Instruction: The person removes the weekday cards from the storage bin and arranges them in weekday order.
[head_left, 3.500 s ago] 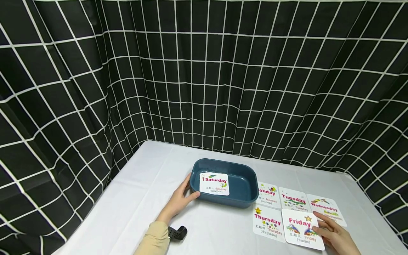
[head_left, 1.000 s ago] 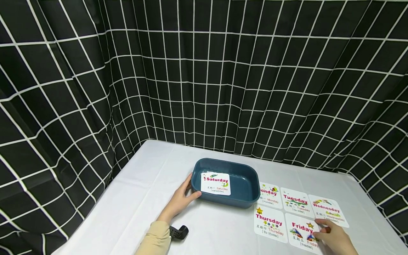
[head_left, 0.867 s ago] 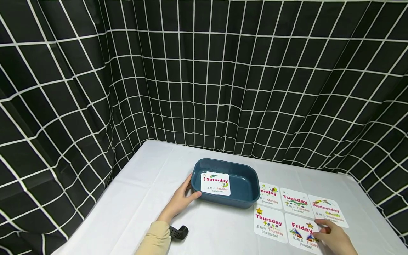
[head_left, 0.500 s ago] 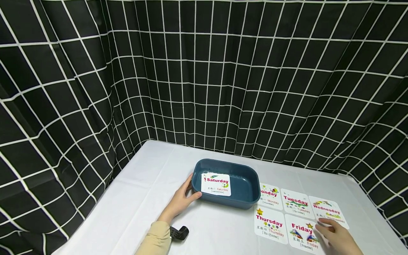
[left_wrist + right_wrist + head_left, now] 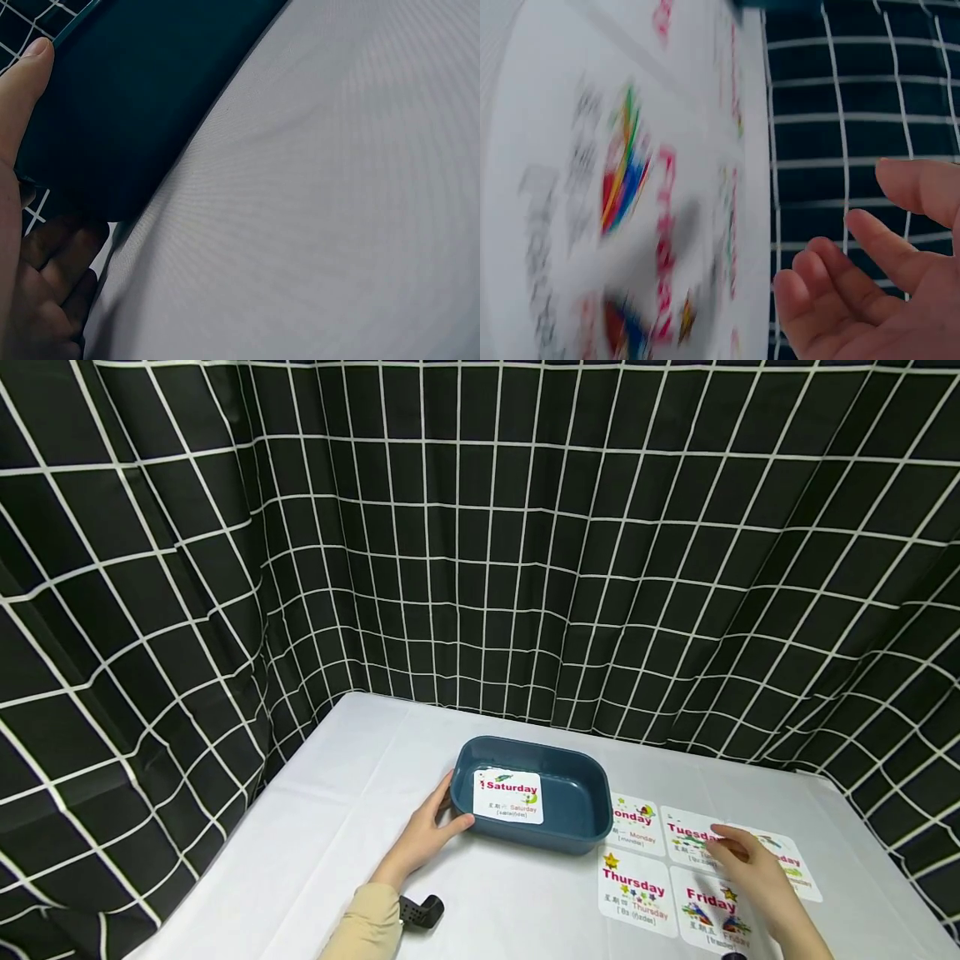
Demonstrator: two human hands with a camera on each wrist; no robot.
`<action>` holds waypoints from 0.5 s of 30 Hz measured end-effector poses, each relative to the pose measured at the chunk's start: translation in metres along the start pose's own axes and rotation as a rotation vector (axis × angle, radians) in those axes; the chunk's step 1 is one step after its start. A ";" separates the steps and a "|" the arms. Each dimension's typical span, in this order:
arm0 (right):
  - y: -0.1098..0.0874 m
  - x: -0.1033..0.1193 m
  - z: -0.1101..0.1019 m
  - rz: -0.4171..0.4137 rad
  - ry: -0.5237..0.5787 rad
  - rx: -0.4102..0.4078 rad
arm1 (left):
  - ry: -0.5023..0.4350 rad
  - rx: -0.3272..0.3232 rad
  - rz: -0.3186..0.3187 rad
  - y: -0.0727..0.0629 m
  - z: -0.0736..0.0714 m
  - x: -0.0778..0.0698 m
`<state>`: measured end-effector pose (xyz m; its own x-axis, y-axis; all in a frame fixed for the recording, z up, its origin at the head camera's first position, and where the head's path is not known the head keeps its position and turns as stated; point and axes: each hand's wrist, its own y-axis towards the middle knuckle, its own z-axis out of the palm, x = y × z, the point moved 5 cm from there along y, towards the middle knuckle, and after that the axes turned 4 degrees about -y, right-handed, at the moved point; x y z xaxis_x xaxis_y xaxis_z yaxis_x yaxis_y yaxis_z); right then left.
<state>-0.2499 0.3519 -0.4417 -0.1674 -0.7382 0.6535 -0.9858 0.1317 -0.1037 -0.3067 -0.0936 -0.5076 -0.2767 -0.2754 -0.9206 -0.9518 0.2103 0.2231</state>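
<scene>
My left hand grips the left end of a dark blue plastic bin, thumb at the front rim and fingers round the far side. In the left wrist view the bin fills the upper left, with the thumb on its edge. Inside the bin lies a white Saturday card. My right hand hovers with loosely bent fingers and holds nothing. It partly hides the Tuesday card and the Wednesday card. Below it lies the Friday card, seen blurred in the right wrist view.
The Monday card lies partly hidden by the bin's right end. In front of it is the Thursday card. A white cloth covers the table. Black curtain with white grid lines stands behind and at both sides.
The right hand has laid the Friday card flat beside Thursday, let it go, then risen and moved away towards Tuesday and Wednesday. The left hand stays on the bin.
</scene>
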 end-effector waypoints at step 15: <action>0.008 0.063 0.030 -0.117 0.208 -0.049 | 0.005 -0.003 0.011 0.000 0.000 0.000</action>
<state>-0.2686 0.2869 -0.4237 -0.0420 -0.5991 0.7995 -0.9959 0.0890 0.0144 -0.3068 -0.0934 -0.5077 -0.2874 -0.2774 -0.9168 -0.9492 0.2106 0.2339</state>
